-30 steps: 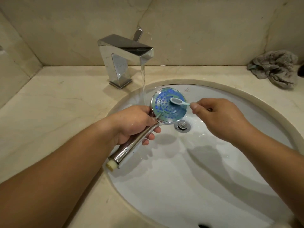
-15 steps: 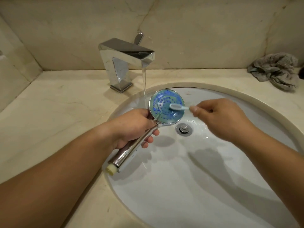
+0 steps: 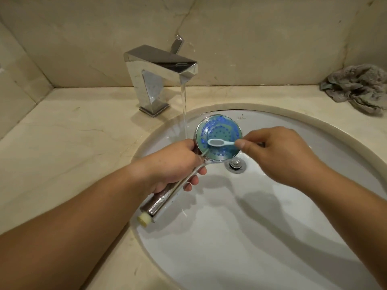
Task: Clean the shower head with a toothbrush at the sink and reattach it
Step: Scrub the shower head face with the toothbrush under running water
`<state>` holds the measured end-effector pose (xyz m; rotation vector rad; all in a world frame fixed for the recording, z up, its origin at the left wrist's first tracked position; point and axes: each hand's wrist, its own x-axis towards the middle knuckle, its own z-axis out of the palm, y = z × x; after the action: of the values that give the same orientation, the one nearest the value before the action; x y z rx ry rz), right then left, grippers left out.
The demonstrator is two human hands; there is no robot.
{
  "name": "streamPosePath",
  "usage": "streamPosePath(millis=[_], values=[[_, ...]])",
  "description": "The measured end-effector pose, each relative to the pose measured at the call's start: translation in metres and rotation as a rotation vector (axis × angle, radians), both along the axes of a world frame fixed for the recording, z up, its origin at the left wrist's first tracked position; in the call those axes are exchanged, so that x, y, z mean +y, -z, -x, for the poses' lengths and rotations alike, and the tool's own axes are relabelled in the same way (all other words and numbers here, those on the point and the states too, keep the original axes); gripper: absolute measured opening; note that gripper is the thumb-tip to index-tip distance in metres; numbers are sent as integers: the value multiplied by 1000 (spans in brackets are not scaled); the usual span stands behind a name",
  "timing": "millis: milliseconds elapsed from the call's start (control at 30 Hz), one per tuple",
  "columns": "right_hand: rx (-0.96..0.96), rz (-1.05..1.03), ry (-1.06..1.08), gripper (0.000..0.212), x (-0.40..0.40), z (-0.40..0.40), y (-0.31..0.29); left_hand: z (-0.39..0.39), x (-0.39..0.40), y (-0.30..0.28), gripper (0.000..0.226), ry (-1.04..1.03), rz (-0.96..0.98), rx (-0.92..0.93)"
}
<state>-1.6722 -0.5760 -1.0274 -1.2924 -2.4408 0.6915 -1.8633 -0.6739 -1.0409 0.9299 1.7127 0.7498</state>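
While left hand (image 3: 176, 164) grips shower head (image 3: 218, 139) — toothbrush (image 3: 219, 142) atop.

This is a bathroom, most likely in a home. A white oval sink (image 3: 272, 237) sits under a beige marble counter (image 3: 73, 143) across the lower frame, a square chrome faucet (image 3: 159, 80) runs water at upper centre, and a crumpled grey rag (image 3: 356, 86) lies upper right.

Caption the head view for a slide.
Left hand holds shower head over sink; right hand scrubs with toothbrush.
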Motion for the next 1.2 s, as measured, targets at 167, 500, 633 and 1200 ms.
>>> streamPosePath(millis=[167,500,633,1200], values=[[80,-8,47,28,10,5,-3,-1,2,2,17,19,-5,29],[28,-1,-15,29,4,9,-2,0,2,4,17,46,-9,70],[28,-5,42,28,8,-2,-7,0,1,3,16,56,-18,86],[4,-110,11,31,1,12,-8,0,2,4,15,68,-21,125]])
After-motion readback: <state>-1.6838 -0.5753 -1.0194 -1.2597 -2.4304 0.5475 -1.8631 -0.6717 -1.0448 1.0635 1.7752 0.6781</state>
